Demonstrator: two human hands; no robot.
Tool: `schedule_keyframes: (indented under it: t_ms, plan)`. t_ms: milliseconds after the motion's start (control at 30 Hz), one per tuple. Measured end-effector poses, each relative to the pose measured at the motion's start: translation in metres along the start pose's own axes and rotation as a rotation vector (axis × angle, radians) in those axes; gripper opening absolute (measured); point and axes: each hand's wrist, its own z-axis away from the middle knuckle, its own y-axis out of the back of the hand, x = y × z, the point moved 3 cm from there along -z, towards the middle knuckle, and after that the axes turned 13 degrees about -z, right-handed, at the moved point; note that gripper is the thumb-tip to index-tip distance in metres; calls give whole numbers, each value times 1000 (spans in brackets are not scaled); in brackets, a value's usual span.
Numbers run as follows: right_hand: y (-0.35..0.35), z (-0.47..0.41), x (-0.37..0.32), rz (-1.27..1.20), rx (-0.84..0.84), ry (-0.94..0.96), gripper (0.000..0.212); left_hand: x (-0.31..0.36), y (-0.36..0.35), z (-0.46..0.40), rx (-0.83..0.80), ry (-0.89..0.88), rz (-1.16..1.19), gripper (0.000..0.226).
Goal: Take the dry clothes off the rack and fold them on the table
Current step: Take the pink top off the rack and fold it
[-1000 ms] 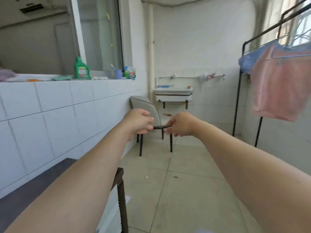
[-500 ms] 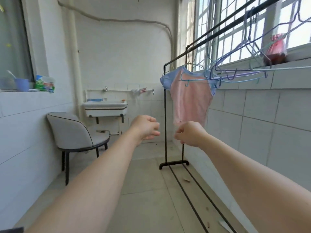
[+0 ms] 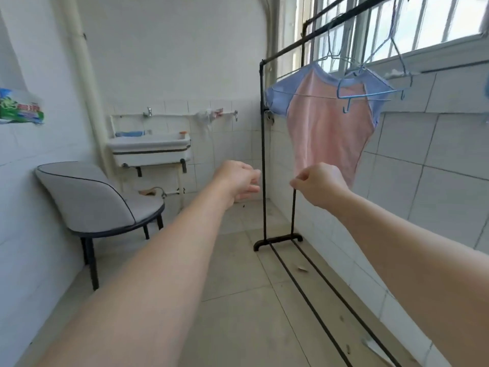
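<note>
Hanging from a blue wire hanger [image 3: 367,95] on the black rack [image 3: 262,154], a pink T-shirt [image 3: 325,128] with blue sleeves sits at the far right, against the tiled wall under the barred window. A 2nd wire hanger hooks on the rail just beside it and carries nothing.

Both bare arms reach forward from the near edge. The left hand [image 3: 239,178] is held in the air to the left of the rack's upright post, fingers loosely curled and gripping nothing. The right hand [image 3: 318,186] is up at the T-shirt's lower hem, its fingers curled in with thumb and forefinger pinched together; whether that grip actually has the cloth cannot be told, since the hand covers the hem edge.

At the far wall a white sink [image 3: 149,149] is mounted under a tap. On its back ledge lie a blue item and a small orange-capped thing, both too blurred to name; what lies inside the basin is hidden by the rim. A pale rag hangs on the rail [image 3: 211,115] to the sink's right. A grey padded chair [image 3: 98,202] on black legs stands left of the sink. A green and white packet [image 3: 19,109] rests on the ledge at the left edge.
</note>
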Motion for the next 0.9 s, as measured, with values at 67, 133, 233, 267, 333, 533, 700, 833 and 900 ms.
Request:
schedule_keyframes:
  t_ms: [67,133,233,267,333,533,700,833,900]
  plan:
    - [3,-11,-2,-43,32,-76,33,18,5,-20,-38,20,16,6]
    - [12,-20,-13,-40,56,-148,41,45,9,-32,-82,29,23,12]
    - [43,-40,-59,-10,57,-196,42,105,28,-41,-143,12,26,16]
    - [52,-45,-75,-19,52,-196,42,121,34,-41,-151,2,22,17]
    - [73,-52,-108,-53,47,-212,40,156,52,-42,-167,-8,7,17]
    - [120,-55,-177,-97,72,-298,27,217,98,-31,-248,28,-56,5]
    - [137,-71,-202,-114,115,-304,28,244,118,-41,-268,-24,-50,10]
    - [140,-101,-197,-52,112,-296,35,243,115,-60,-265,-33,-63,9]
    - [141,-124,-194,-41,98,-282,28,245,116,-79,-229,-47,-62,14]
